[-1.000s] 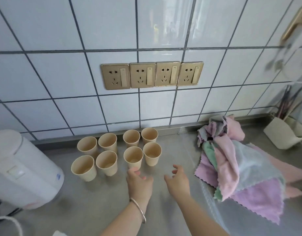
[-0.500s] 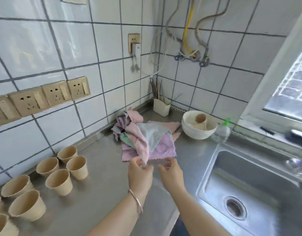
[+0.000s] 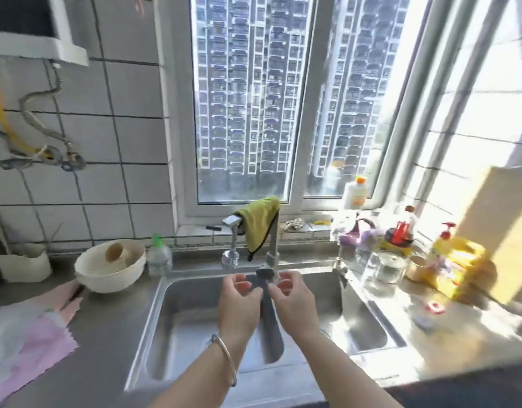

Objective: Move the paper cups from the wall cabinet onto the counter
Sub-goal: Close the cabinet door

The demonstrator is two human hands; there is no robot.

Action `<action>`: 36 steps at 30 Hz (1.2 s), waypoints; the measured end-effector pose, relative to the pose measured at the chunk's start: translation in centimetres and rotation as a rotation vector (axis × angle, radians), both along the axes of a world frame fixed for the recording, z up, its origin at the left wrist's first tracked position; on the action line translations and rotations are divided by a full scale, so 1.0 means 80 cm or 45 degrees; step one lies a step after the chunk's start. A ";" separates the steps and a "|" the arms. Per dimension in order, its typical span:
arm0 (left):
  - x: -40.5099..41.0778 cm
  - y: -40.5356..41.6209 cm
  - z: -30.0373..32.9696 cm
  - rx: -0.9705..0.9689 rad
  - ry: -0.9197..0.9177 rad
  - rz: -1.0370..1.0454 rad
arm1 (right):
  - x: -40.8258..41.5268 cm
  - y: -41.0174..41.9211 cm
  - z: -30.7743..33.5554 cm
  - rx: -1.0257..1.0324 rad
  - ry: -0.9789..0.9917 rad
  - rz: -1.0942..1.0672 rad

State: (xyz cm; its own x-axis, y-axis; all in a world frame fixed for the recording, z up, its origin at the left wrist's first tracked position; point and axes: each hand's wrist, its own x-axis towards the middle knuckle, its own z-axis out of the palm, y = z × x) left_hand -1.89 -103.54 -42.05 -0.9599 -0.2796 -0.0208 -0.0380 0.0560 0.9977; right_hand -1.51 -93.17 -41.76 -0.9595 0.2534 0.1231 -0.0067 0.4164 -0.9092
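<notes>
Cup (image 3: 115,252) lying tilted in white bowl (image 3: 92,267) on bench (image 3: 106,328), far left of both grips, mouth facing view. No other cups or wall cabinet in frame. Left hand (image 3: 239,304) nearer bowl; grip loosely curled, holding nothing. Right hand (image 3: 295,304) just beside it over sink (image 3: 177,334), under faucet (image 3: 271,254); grip loosely curled, holding nothing. Judgement: next reach goes left, left hand closer.

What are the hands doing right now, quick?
Left hand: open, fingers loosely curled, holding nothing, above the sink.
Right hand: open, fingers loosely curled, holding nothing, beside the left one.
</notes>
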 end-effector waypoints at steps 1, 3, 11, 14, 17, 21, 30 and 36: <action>0.002 0.038 0.010 0.015 0.017 -0.077 | 0.007 0.038 0.012 0.006 0.025 -0.067; 0.010 0.112 0.029 0.008 0.037 -0.218 | 0.023 0.109 0.035 0.046 0.063 -0.197; 0.043 0.356 0.105 0.026 0.185 -0.666 | 0.098 0.351 0.132 0.158 0.242 -0.576; 0.049 0.424 0.140 0.055 0.242 -0.762 | 0.117 0.418 0.170 0.207 0.303 -0.679; 0.047 0.488 0.181 0.134 0.318 -0.825 | 0.122 0.471 0.208 0.228 0.389 -0.758; 0.036 0.573 0.229 0.169 0.458 -0.951 | 0.117 0.539 0.253 0.296 0.465 -0.851; -0.030 0.729 0.332 0.287 0.732 -1.158 | 0.061 0.674 0.357 0.530 0.625 -1.001; -0.099 0.831 0.401 0.324 0.941 -1.182 | 0.009 0.746 0.438 0.709 0.726 -1.092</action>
State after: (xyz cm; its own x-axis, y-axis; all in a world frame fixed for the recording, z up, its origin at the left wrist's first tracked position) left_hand -9.82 -37.08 -9.97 -0.5965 0.4535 0.6622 0.4955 -0.4410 0.7483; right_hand -0.82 -33.52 -6.74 -0.2704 0.5665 0.7784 0.1217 0.8222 -0.5561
